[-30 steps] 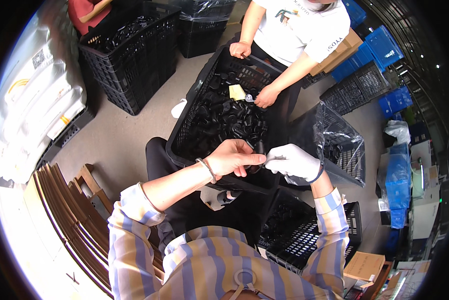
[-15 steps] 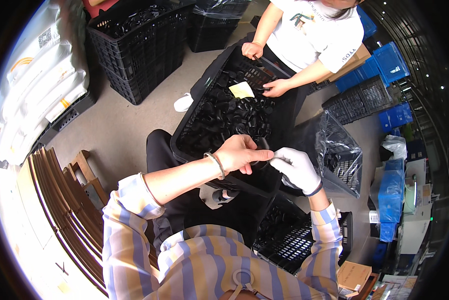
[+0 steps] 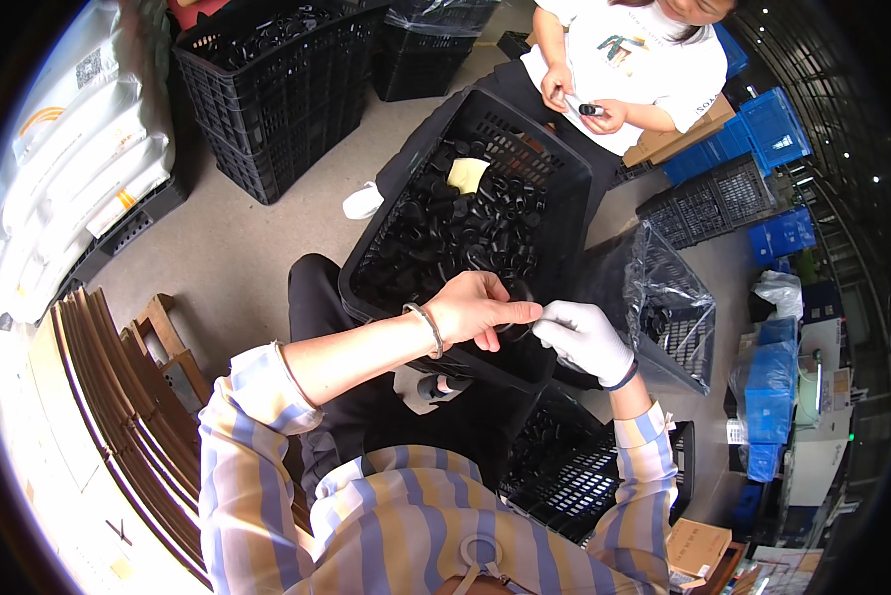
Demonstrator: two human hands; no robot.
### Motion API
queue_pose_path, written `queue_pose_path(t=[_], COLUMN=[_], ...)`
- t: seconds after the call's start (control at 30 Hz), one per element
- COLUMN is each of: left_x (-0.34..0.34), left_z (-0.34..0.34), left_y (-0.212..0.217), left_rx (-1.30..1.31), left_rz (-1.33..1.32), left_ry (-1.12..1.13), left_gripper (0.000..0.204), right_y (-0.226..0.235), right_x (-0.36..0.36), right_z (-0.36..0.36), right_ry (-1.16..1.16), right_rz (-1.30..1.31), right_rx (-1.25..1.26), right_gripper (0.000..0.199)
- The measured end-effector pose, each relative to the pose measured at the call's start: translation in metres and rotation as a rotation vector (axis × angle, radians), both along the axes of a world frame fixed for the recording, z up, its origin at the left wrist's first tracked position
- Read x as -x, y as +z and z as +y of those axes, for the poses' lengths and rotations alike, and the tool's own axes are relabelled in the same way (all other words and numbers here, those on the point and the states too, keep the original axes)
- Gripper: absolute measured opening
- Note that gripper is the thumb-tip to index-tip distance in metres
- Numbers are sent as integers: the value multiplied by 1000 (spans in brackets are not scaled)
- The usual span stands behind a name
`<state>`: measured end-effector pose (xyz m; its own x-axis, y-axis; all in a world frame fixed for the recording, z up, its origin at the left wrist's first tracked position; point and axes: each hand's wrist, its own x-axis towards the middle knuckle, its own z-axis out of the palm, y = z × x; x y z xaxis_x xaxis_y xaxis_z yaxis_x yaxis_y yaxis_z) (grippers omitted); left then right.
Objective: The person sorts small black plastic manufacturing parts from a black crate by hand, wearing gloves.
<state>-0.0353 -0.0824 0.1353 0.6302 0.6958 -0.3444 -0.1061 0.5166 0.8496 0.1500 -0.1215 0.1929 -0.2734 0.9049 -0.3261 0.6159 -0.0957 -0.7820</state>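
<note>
My bare left hand point(image 3: 473, 309), with a bracelet at the wrist, is closed on a dark curved plastic part point(image 3: 516, 331) over the near end of a black crate point(image 3: 572, 193). Only a piece of that part shows between the fingers. Beside the left thumb tip, my right hand point(image 3: 588, 343) wears a white glove and has its fingers pinched together. What they hold, if anything, is too small to make out. Inside the crate lie several loose black plastic parts point(image 3: 465, 226) and a yellow slip of paper point(image 3: 467, 176).
Across the crate a person point(image 3: 619, 59) holds a small black piece and something white. Stacked black crates point(image 3: 267, 129) stand far left, white sacks point(image 3: 88, 129) and flat cardboard point(image 3: 118, 416) at the left. A plastic-lined crate point(image 3: 673, 327) and blue bins point(image 3: 771, 377) are at the right.
The other person has drawn both hands up out of the crate and now holds a black piece and something white. My hands have barely moved; the right fingers have shifted slightly.
</note>
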Motion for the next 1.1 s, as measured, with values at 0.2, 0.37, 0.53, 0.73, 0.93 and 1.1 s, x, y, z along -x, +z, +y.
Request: queue_pose_path(t=[0.2,0.37,0.53,0.73,0.93,1.1], left_x=[-1,1,6,17,26,24], left_z=[-3,-3,-3,-7,-22,-36], left_y=[2,7,8,12,-10,-35], left_rx=[-97,-141,-275,-1172,-1862,-1760], left_rz=[49,22,-73,-152,23,66], left_ry=[-64,-133,-239,-156,125,190], left_gripper=[39,38,34,37,35,40], right_y=[0,-3,-21,-28,-14,-20], right_x=[-9,-12,-21,-20,-4,4], right_z=[10,16,15,5,-10,-23], right_ry=[-29,-5,41,245,-130,-64], right_rz=[144,231,329,447,461,452], right_rx=[426,719,784,646,424,230], right_gripper=[15,19,22,21,49,47])
